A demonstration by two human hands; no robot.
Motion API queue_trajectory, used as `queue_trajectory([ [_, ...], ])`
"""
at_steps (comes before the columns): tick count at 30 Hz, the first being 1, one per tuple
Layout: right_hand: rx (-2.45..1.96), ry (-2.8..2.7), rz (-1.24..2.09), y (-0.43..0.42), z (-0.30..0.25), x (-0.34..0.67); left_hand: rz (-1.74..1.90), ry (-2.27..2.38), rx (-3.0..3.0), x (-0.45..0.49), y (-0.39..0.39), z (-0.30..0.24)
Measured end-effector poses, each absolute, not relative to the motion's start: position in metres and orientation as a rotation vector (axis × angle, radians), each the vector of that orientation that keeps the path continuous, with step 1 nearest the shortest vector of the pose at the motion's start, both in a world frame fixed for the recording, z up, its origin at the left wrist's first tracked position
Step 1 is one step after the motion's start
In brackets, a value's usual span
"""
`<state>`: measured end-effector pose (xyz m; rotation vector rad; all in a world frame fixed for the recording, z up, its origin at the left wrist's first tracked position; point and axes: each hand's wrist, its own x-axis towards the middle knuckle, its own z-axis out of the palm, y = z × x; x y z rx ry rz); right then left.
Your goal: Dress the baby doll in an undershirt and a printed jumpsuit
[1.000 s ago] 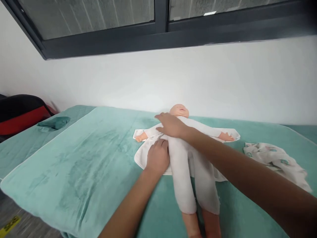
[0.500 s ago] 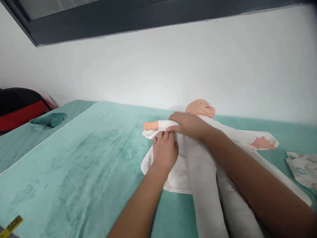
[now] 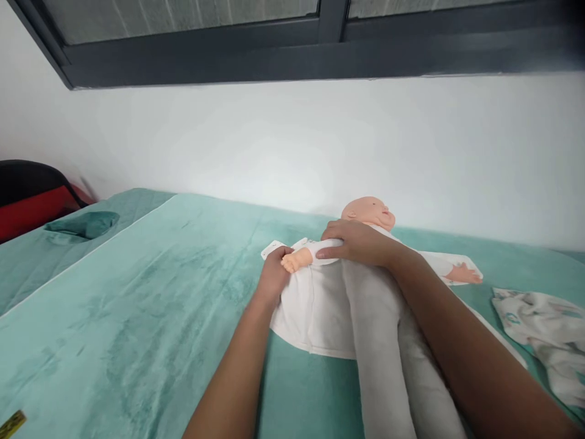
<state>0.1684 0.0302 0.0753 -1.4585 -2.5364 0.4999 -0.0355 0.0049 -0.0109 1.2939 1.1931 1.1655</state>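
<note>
A baby doll (image 3: 368,212) in white clothing lies on its back on a teal blanket (image 3: 150,292), head toward the wall. An open white garment (image 3: 315,311) is spread under it. My left hand (image 3: 273,272) grips the garment's left edge beside the doll's small hand and lifts it up. My right hand (image 3: 356,242) is wrapped round the doll's sleeved arm (image 3: 301,257) near the shoulder. The doll's other arm (image 3: 461,274) lies stretched out to the right.
A patterned white cloth (image 3: 539,323) lies crumpled at the right. A folded teal cloth (image 3: 82,224) sits at far left, with a black and red bag (image 3: 27,198) behind it. A white wall and a dark window frame (image 3: 292,55) stand behind.
The doll's arm has been bent down and inward by my right hand. My left hand moved from lying flat on the garment to gripping its edge and raising it.
</note>
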Motion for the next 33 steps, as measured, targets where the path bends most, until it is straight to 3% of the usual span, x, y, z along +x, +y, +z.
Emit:
queue_trajectory([
  [4, -1.572, -2.583, 0.398, 0.035, 0.073, 0.17, 1.256, 1.04, 0.883, -0.035, 0.004, -0.003],
  [10, -1.715, -2.598, 0.298, 0.044, 0.068, 0.173, 1.36, 1.072, 0.891, -0.029, 0.005, 0.0],
  [16, -1.814, -2.567, 0.203, 0.053, 0.058, 0.175, 1.177, 0.846, 0.805, -0.022, -0.004, 0.007],
  [22, -1.567, -2.659, 0.189, 0.044, 0.055, 0.164, 1.053, 0.846, 1.055, -0.004, -0.007, 0.001],
  [25, -1.559, -2.336, 0.166, 0.032, 0.053, 0.181, 1.104, 0.877, 1.13, 0.0, -0.004, -0.003],
  [29, -1.958, -1.596, -0.09, -0.001, 0.037, 0.226, 1.172, 0.994, 1.301, 0.003, -0.001, -0.005],
  [33, -2.156, -1.202, 0.091, -0.033, 0.013, 0.254, 1.25, 1.075, 1.561, 0.008, -0.001, -0.009],
])
